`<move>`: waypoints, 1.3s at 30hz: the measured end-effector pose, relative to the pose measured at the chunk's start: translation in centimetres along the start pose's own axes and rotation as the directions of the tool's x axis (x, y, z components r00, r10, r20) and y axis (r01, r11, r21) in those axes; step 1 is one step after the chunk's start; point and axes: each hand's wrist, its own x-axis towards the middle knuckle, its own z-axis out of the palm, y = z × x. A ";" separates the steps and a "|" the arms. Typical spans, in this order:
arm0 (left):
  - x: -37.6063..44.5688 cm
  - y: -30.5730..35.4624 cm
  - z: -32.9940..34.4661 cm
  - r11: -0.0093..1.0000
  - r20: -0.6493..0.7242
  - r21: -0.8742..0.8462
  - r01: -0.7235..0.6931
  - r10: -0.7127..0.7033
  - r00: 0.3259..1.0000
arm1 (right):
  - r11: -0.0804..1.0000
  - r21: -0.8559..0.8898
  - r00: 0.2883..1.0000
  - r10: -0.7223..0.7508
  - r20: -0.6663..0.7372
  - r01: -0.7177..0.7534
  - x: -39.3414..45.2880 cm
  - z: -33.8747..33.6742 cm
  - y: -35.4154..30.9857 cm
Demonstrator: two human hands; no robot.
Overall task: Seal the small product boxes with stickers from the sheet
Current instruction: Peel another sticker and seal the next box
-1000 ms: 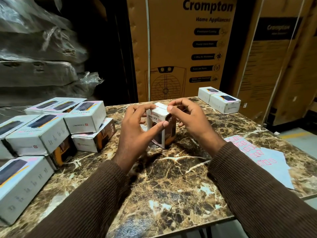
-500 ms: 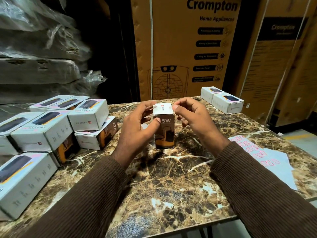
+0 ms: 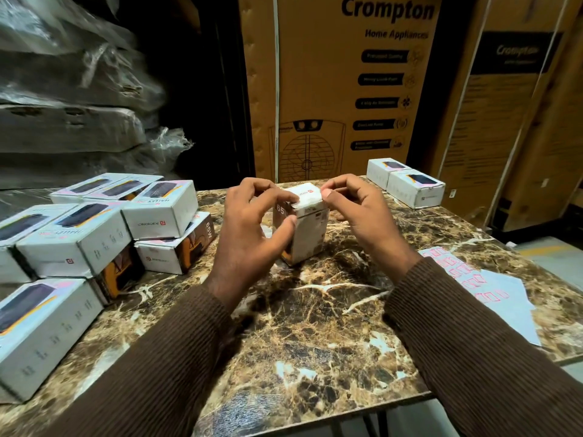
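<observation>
Marble table [image 3: 315, 335]: front edge runs across the lower frame, right edge falls away past the sticker sheet [image 3: 485, 288]; bare veined surface lies between the 2 sleeves and in front of the held box.

Small product box [image 3: 307, 228]: standing on end near the table's middle, top flap toward the camera, "65" legible on its left face.

Left hand [image 3: 249, 228]: fingers curled round the box's left side, thumb pressed on the front edge below the flap.

Right hand [image 3: 356, 212]: fingers curled, thumb and forefinger pinching the top flap's right corner. Whether a sticker is under the fingertips cannot be told.

Sticker sheet: flat near the right edge, well apart from the box, pink-outlined labels on white.

Stacked boxes [image 3: 94, 234]: crowding the left side in 2 layers, close beside the left wrist.

2 boxes [image 3: 407, 186]: side by side at the far right corner.

Large Crompton carton [image 3: 340, 86]: upright behind the far edge.

Plastic-wrapped bundles [image 3: 69, 105]: piled far left.
</observation>
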 end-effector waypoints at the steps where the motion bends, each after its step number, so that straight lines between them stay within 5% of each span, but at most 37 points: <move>1: 0.0 -0.3 -0.1 1.000 0.002 -0.002 0.015 -0.015 1.000 | 1.000 -0.016 1.000 -0.017 -0.009 0.017 0.0 -0.1 0.0; 25: 0.1 -1.3 -0.3 0.982 0.001 -0.115 0.150 -0.151 0.988 | 0.977 -0.160 0.983 -0.117 0.141 0.139 -0.4 0.1 0.1; 39: -0.2 -0.4 -0.1 0.990 -0.008 -0.091 0.112 -0.113 0.994 | 0.986 -0.141 0.993 -0.084 0.084 0.095 -0.7 0.2 -0.4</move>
